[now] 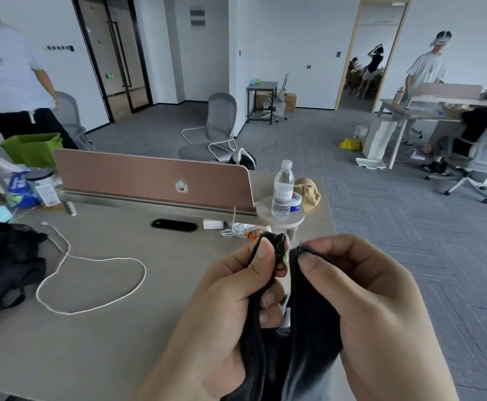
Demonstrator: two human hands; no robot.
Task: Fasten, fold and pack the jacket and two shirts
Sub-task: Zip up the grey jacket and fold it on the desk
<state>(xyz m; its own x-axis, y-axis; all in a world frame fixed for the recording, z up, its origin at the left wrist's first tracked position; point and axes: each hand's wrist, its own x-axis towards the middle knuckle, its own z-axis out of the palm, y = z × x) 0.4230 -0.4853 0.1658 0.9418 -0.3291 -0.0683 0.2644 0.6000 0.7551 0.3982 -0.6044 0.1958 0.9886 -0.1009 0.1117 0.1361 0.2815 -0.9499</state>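
A black jacket [306,351] hangs between both my hands above the near right part of the grey table [121,328]. My left hand [225,308] pinches the jacket's left front edge, where the black zipper slider [281,250] sits at the top. My right hand [361,299] pinches the other zipper edge between thumb and forefinger, a small gap away from the slider. More black clothing [2,270] lies heaped at the table's left edge.
A white cord [92,285] loops over the table. Behind stand a pink divider panel [149,180], a water bottle [282,189] on a small round stand, and clutter at far left with a green bin [31,149]. People and office chairs fill the room beyond.
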